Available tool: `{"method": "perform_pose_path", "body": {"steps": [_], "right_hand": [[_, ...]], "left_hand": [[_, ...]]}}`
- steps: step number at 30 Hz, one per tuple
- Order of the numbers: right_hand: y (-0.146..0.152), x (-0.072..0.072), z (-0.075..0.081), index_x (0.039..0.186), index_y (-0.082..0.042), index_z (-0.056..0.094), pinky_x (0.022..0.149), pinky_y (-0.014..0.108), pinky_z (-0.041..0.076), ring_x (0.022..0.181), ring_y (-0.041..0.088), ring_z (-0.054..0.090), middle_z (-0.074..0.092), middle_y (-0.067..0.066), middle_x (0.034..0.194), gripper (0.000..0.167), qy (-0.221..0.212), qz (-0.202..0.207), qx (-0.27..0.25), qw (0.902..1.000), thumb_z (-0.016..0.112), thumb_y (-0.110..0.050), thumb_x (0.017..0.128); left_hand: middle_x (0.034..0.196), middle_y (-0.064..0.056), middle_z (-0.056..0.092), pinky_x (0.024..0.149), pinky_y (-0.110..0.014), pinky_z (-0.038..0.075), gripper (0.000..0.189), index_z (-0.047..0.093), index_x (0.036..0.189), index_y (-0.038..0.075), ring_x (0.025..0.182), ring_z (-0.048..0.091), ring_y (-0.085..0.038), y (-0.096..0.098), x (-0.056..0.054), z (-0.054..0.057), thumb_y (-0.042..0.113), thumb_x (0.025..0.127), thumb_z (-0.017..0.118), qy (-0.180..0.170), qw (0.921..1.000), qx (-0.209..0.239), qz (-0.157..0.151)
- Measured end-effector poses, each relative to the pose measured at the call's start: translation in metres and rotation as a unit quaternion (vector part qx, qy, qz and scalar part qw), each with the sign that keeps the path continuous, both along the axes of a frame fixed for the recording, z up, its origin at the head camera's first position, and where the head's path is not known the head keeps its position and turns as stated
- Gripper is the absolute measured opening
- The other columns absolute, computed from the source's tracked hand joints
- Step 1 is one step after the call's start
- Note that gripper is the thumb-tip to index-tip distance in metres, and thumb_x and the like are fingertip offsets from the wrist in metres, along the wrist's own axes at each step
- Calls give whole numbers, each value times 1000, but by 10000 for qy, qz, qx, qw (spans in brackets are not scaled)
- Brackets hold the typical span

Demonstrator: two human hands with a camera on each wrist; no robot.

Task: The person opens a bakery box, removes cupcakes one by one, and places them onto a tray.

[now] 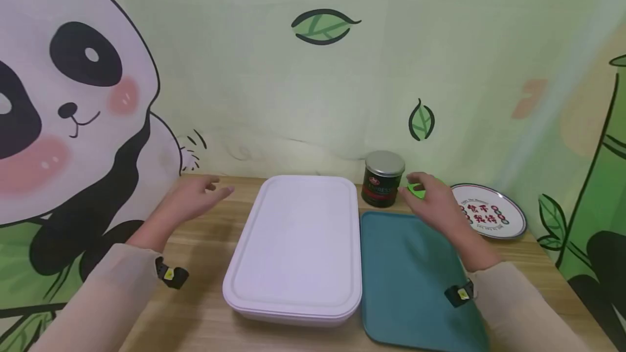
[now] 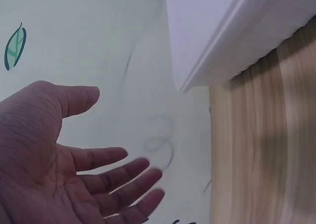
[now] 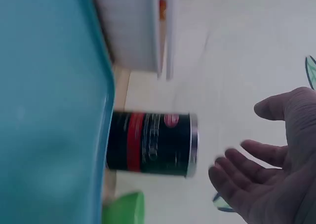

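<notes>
A white lidded plastic box (image 1: 298, 243) stands on the wooden table between my hands. To its left, my left hand (image 1: 193, 197) hovers with thumb and fingers spread and nothing in it. My right hand (image 1: 432, 200) is raised over the far part of a teal tray (image 1: 411, 281), its fingers loosely bent and holding nothing. Just left of those fingers in the head view stands a black can with a silver lid (image 1: 383, 178). A bright green thing (image 3: 126, 209) shows beside the can in the right wrist view, partly hidden behind my hand in the head view.
A white oval plate (image 1: 486, 211) with red characters lies at the back right, near the wall. Behind the table rises a pale green wall (image 1: 244, 69) painted with a panda and leaves. Bare wooden table (image 1: 195, 287) shows left of the box.
</notes>
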State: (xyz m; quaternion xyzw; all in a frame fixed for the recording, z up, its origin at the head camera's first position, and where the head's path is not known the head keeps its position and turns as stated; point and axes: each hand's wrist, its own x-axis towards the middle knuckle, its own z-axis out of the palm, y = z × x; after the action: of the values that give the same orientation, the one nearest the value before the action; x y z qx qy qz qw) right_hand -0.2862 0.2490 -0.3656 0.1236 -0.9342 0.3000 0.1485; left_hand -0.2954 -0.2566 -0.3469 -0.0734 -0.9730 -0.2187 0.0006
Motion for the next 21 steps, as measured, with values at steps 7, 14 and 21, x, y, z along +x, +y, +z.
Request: {"method": "perform_pose_path", "body": {"steps": [7,14,21], "right_hand": [[-26,-1,-20,123,-2,63,79,40,60,95,28,68,70,16,108,45,-1637,340,-1175,9789,64,-39,98],[-57,2,-46,121,-2,65,77,42,61,92,28,71,72,14,101,51,-2514,676,-1408,9552,69,-46,94],[-75,5,-61,119,-8,65,76,42,61,82,27,71,72,9,96,54,-2606,272,-1438,9543,73,-52,88]], "left_hand": [[112,-16,68,80,-42,61,50,62,129,-2,97,67,-29,9,-3,-25,39,100,60,-989,9862,1184,-600],[102,-12,71,72,-37,62,37,67,118,-2,88,69,-24,21,-3,-46,30,99,64,-1374,9791,1346,-666],[87,-10,70,67,-36,62,30,70,106,-5,75,70,-21,34,2,-52,23,95,70,-1483,9734,1618,-666]]}}
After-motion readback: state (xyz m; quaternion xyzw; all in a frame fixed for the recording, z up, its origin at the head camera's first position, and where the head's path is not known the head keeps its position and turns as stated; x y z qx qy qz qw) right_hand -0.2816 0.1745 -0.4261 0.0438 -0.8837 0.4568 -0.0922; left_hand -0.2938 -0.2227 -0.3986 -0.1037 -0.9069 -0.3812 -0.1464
